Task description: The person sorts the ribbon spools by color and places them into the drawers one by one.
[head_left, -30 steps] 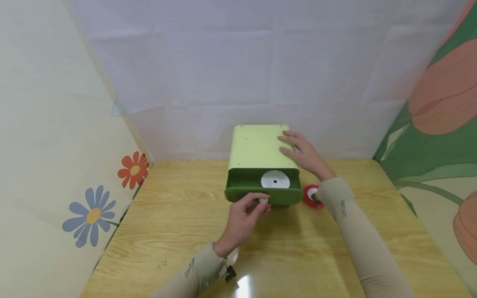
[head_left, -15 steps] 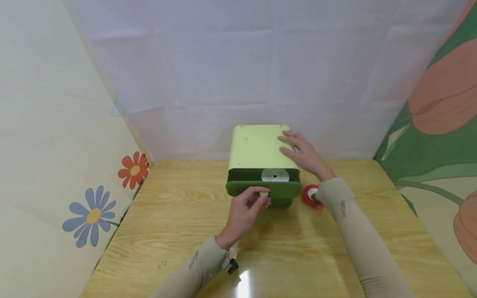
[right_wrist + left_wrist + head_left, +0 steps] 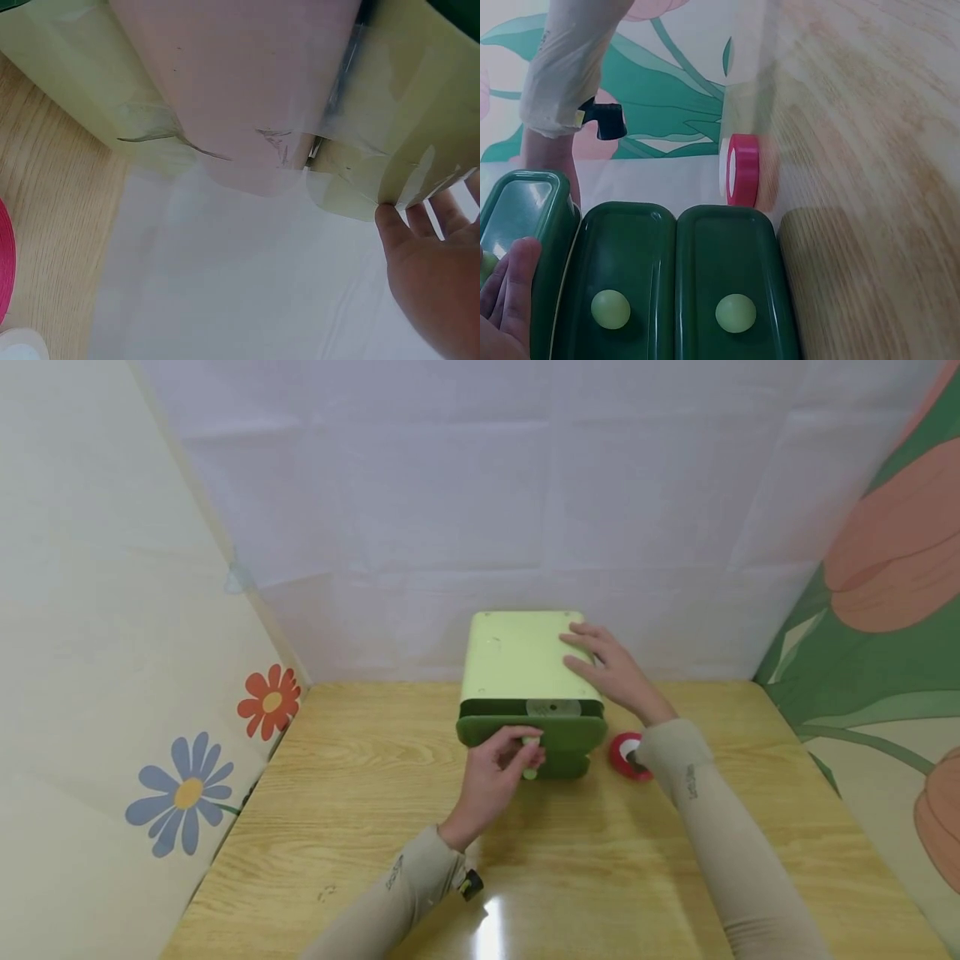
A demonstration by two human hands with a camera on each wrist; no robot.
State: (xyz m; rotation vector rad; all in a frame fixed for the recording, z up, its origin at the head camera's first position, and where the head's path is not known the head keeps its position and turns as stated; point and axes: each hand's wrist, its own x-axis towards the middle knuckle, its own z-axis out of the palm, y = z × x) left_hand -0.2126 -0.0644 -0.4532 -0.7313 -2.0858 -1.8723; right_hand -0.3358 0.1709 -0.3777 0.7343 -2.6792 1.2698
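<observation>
A small cabinet with a pale yellow-green top [image 3: 525, 652] and stacked green drawers stands at the table's back. Its top drawer [image 3: 573, 733] is partly out, and a round white disc with a dark centre [image 3: 555, 707] shows through the gap. My left hand [image 3: 486, 781] pinches that drawer's round knob [image 3: 531, 741]. In the left wrist view, two lower drawer fronts [image 3: 634, 247] sit flush, each with a pale green knob. My right hand [image 3: 617, 677] rests with spread fingers on the cabinet's upper right edge; the right wrist view shows its fingertips on the yellow side panel [image 3: 427, 97].
A red roll with a white centre [image 3: 624, 760] stands right of the cabinet, partly behind the right sleeve. The wooden table [image 3: 360, 810] extends in front. A white sheet [image 3: 450, 510] hangs close behind, and flower-printed panels [image 3: 75, 635] border the sides.
My left hand has moved away from me, pushing the top drawer inward. Less of the white disc shows, and a lower knob has come into view. The right hand has stayed still.
</observation>
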